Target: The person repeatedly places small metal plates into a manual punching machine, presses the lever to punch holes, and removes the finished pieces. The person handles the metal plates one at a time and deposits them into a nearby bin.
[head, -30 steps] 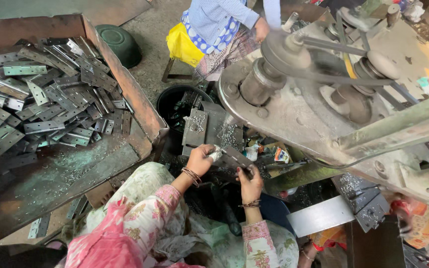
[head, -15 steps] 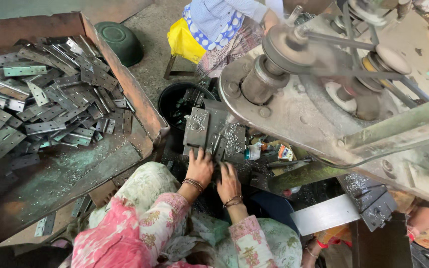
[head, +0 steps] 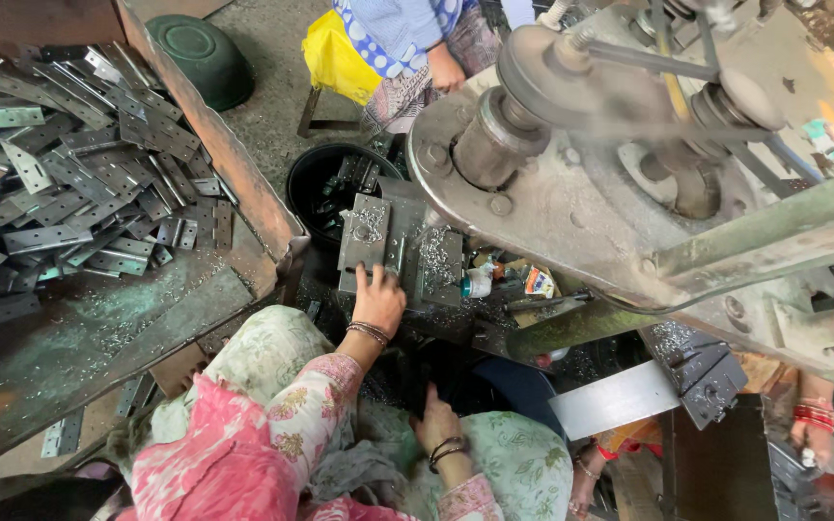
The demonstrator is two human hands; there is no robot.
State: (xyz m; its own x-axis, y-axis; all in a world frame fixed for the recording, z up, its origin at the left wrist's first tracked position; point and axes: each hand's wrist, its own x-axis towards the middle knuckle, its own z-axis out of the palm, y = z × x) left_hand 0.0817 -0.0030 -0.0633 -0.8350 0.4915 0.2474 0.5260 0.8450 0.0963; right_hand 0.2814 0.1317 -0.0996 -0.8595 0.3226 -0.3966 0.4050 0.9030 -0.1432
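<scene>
Metal plates [head: 98,207], flat strips punched with holes, lie heaped on the rusty desk [head: 98,357] at the left, well apart from both hands. Left hand [head: 376,301]: reaches forward onto the grey steel block [head: 403,253] of the press, fingers spread flat on its near edge, grasping nothing visible. Right hand [head: 436,423]: rests low on the lap, fingers loose and released, empty. Press machine [head: 629,164]: large pulley wheel and green frame above the block. Black bucket [head: 335,188]: behind the block, holding dark metal parts. Judged from the large heap on the desk and the bare block, most plates are not yet fed through; whether the bucket's parts are finished pieces cannot be told.
</scene>
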